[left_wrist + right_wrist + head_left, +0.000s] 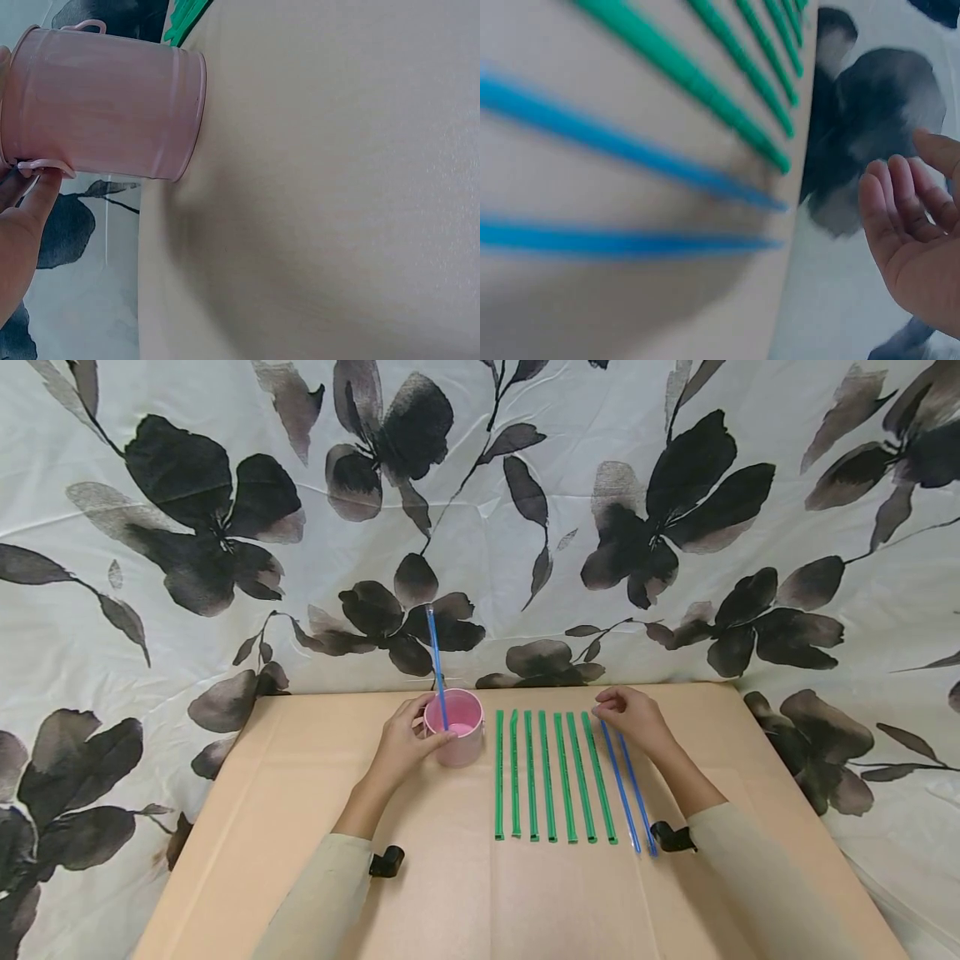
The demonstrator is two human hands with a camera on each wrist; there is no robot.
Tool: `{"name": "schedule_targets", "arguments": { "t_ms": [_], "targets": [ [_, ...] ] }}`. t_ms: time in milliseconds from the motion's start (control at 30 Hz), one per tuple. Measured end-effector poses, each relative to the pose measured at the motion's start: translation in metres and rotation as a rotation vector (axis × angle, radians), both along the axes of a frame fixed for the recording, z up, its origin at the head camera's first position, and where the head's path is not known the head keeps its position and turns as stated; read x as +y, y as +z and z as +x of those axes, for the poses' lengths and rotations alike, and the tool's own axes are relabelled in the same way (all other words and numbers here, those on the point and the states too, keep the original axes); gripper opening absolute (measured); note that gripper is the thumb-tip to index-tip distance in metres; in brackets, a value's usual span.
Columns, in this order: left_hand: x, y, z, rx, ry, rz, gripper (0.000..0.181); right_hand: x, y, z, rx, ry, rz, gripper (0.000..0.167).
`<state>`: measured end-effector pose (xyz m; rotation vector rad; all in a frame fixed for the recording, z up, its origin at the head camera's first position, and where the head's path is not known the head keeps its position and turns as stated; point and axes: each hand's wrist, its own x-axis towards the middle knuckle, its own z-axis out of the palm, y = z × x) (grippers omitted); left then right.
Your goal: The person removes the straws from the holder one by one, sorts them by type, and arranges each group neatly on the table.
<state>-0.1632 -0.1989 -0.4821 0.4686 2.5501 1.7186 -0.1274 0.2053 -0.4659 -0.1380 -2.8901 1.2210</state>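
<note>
My left hand (408, 739) holds a small pink metal bucket (467, 747) at its side, fingers at the small side handle and thumb near the rim. In the left wrist view the pink bucket (105, 101) fills the upper left, and the left hand (26, 232) shows only partly. One blue straw (437, 668) leans upright in the bucket. To the right, my right hand (633, 718) hovers by the far ends of two blue straws (621, 785) lying side by side. The right wrist view shows the right hand (922, 232) with loosely bent fingers and nothing in them.
Several green straws (551, 777) lie in a row between the bucket and the blue straws on a tan tabletop (450, 893). A white cloth with dark flowers (525, 635) hangs behind the table's far edge. Black wrist mounts (387, 862) sit at both sleeves.
</note>
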Motion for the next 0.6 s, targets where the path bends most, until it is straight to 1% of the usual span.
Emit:
{"name": "schedule_targets", "arguments": {
  "t_ms": [200, 400, 533, 600],
  "targets": [
    [0.0, -0.002, 0.001, 0.018, 0.005, -0.026, 0.077, -0.038, 0.007, -0.015, 0.053, 0.058, -0.079, 0.032],
    [0.001, -0.003, 0.0, 0.013, 0.004, -0.035, 0.077, -0.074, 0.011, -0.036, 0.093, 0.114, -0.17, 0.029],
    [0.0, -0.002, 0.0, 0.009, 0.009, -0.033, 0.077, -0.099, 0.016, -0.05, 0.092, 0.148, -0.216, 0.03],
    [-0.002, -0.002, 0.002, 0.009, -0.001, -0.033, 0.078, -0.112, 0.019, -0.054, 0.084, 0.156, -0.237, 0.032]
  ]
}}
